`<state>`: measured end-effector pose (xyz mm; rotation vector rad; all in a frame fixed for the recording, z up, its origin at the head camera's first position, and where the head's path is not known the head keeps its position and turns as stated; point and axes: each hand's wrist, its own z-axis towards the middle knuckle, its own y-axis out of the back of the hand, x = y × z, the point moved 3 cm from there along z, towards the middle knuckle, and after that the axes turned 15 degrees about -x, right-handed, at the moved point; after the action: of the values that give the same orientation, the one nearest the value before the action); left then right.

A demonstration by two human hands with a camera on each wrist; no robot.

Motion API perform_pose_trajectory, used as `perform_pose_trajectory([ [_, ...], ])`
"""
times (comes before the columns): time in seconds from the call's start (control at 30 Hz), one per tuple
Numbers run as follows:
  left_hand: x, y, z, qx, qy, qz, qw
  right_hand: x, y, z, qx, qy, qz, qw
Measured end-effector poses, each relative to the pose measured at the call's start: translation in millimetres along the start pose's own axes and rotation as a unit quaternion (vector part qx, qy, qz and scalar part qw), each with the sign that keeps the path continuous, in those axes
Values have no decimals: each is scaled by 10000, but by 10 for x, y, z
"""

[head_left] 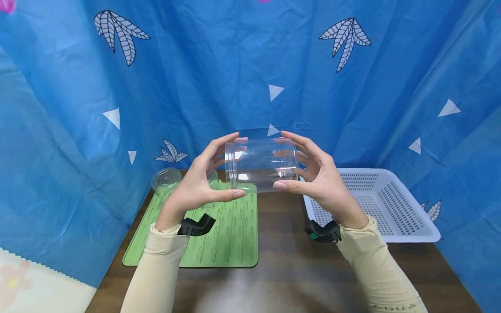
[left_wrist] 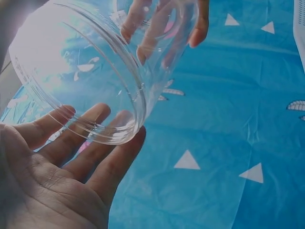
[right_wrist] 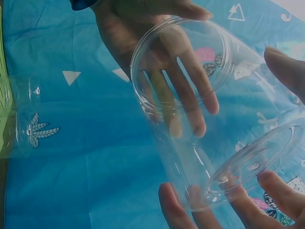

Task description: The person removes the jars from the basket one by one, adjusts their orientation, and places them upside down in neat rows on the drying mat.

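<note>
A clear plastic jar (head_left: 260, 163) with no lid on it lies sideways in the air between both hands, its threaded mouth toward the left. My left hand (head_left: 203, 174) grips the mouth end, thumb below and fingers above and behind. At the base end my right hand (head_left: 313, 169) holds the jar the same way. In the left wrist view, fingers of the left hand (left_wrist: 71, 167) support the jar's rim (left_wrist: 107, 136). Through the clear wall of the jar (right_wrist: 190, 157), the right wrist view shows the left hand's fingers at the far end.
A green drying mat (head_left: 219, 234) covers the left of the brown table (head_left: 282, 261). Toward its back stand clear jars (head_left: 166, 178), partly hidden by the left hand. On the right is a white perforated basket (head_left: 395, 208). A blue patterned curtain (head_left: 235, 65) hangs behind.
</note>
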<state>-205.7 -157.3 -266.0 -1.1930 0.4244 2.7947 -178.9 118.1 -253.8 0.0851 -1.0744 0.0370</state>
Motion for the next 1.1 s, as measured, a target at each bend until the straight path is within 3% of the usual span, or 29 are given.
perform_pose_trajectory([
  [0.33, 53, 45, -86, -32, 240, 211, 9995, -47, -51, 34, -52, -12, -299, 9995],
  [0.53, 137, 124, -186, -106, 651, 652, 9957, -21, -102, 122, -74, 169, -637, 9978],
  [0.73, 301, 211, -404, -293, 1096, 1428, 9832, -78, -147, 219, -13, 216, -964, 9951],
  [0.97, 481, 329, -722, -487, 1298, 2068, 9685, -255, -197, 317, -82, 309, -1722, 9845],
  [1.1, 587, 440, -904, -533, 1439, 2546, 9548, -420, -265, 412, -59, 495, -2040, 9777],
])
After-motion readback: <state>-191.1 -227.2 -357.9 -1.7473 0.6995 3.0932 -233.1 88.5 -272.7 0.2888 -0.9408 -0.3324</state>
